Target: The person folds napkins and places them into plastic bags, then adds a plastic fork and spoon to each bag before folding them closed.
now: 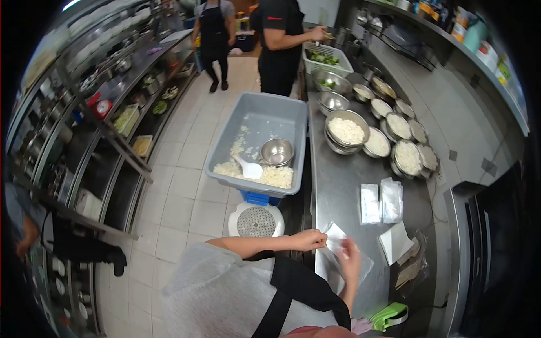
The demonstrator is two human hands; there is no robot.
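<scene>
Two bare hands meet over the steel worktop (337,194) in the head view. The left hand (309,240) pinches the edge of a clear plastic bag (366,269); the right hand (348,258), blurred, is at the bag too, its grip impossible to tell. Ahead of the left hand, a grey tub (256,118) holds a white scoop (251,169).

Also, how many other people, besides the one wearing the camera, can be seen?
3: an aproned person in the aisle, a person in black beside the white crate, and a third person at the far left. Others may be hidden.
</scene>
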